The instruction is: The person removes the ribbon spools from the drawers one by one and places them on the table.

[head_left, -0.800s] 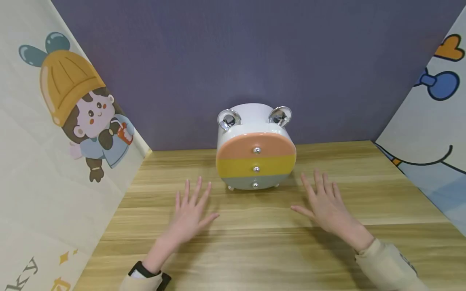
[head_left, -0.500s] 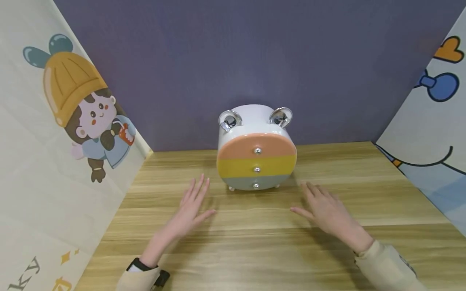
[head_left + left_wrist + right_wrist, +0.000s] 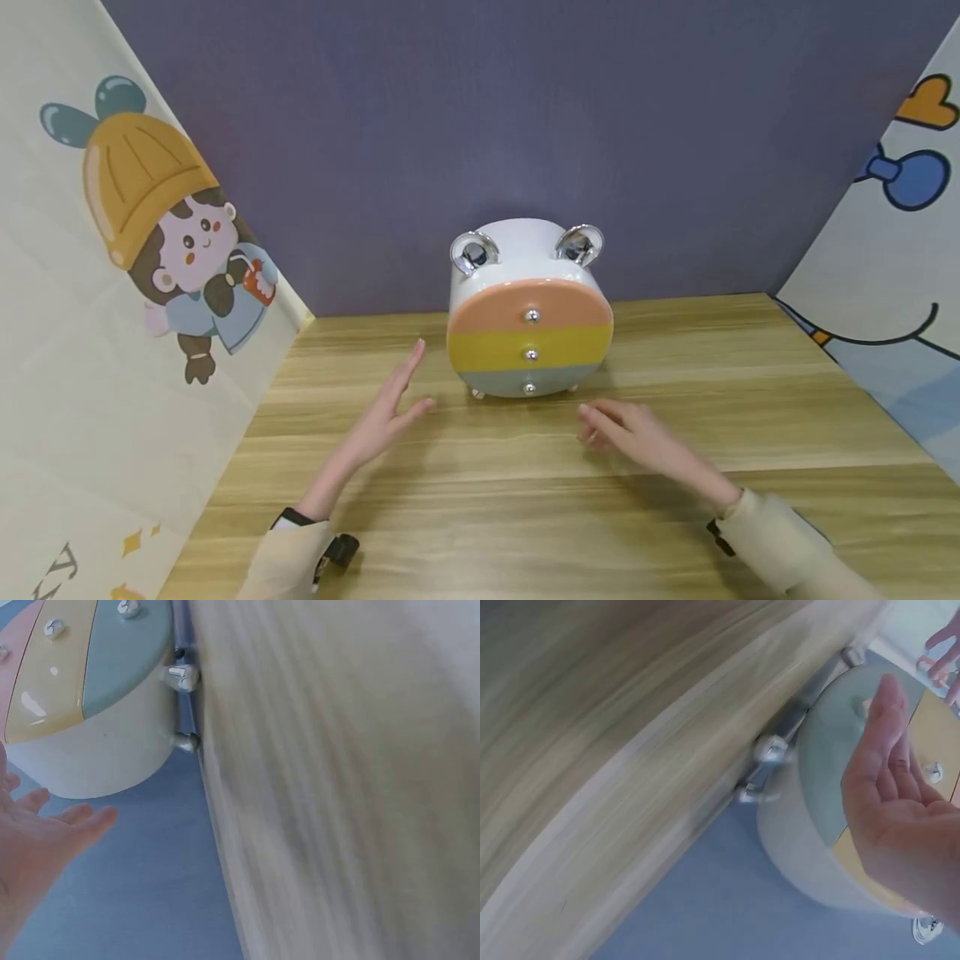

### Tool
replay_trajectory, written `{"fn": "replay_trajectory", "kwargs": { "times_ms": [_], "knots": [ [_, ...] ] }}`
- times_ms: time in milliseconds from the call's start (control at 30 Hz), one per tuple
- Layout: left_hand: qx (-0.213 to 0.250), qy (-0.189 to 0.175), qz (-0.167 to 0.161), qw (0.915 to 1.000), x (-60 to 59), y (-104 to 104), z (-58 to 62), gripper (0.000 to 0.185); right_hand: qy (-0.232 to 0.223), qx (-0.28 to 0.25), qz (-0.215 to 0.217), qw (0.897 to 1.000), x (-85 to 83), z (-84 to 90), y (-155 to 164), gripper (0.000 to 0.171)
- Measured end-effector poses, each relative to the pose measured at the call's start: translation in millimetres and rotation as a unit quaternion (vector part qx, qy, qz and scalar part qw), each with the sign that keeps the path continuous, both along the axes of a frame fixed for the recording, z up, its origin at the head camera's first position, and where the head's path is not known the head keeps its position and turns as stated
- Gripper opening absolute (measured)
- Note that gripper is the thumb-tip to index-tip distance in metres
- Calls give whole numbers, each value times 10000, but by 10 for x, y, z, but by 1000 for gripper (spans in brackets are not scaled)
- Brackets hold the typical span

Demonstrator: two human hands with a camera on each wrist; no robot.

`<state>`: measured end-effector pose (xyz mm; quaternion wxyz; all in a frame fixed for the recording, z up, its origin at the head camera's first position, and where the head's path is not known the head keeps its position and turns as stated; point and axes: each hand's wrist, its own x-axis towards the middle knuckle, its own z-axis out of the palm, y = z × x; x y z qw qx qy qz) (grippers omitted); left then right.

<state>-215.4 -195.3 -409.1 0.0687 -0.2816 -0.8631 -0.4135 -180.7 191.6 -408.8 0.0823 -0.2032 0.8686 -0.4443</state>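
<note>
Two empty, open hands, left hand (image 3: 386, 408) and right hand (image 3: 626, 433), flank a glossy bear-eared drawer box (image 3: 529, 312) on the worktop (image 3: 675, 500) by the purple wall; likely light, slippery, best gripped by its rounded sides.

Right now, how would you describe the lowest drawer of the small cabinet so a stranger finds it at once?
Start at the wooden table before the purple wall, where a round white drawer cabinet with two shiny ears stands. Its front has three coloured bands. The bottom drawer is the grey-blue one under the orange and yellow bands, just above the small feet.
</note>
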Motion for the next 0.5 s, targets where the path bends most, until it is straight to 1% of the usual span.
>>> {"fn": "replay_trajectory", "kwargs": {
  "times_ms": [33, 100, 200, 333, 500],
  "knots": [
    [49, -68, 0, 10000, -27, 5, 13, 81, -244, -244, 54, 9994, -16, 7, -27, 44],
    [138, -128, -33, 9998, -82, 17, 34, 81, -727, -659, 144, 9951, -42, 29, -88, 49],
    [284, -187, -73, 9994, -154, 37, 63, 79, -1176, -908, 225, 9886, -69, 71, -184, 54],
    [565, -295, -175, 9978, -256, 69, 76, 72, -1505, -1196, 238, 9811, -87, 129, -292, 56],
    [928, -446, -272, 9943, -390, 114, 74, 64, -1719, -1776, 292, 9685, -112, 203, -399, 57]
  ]
}}
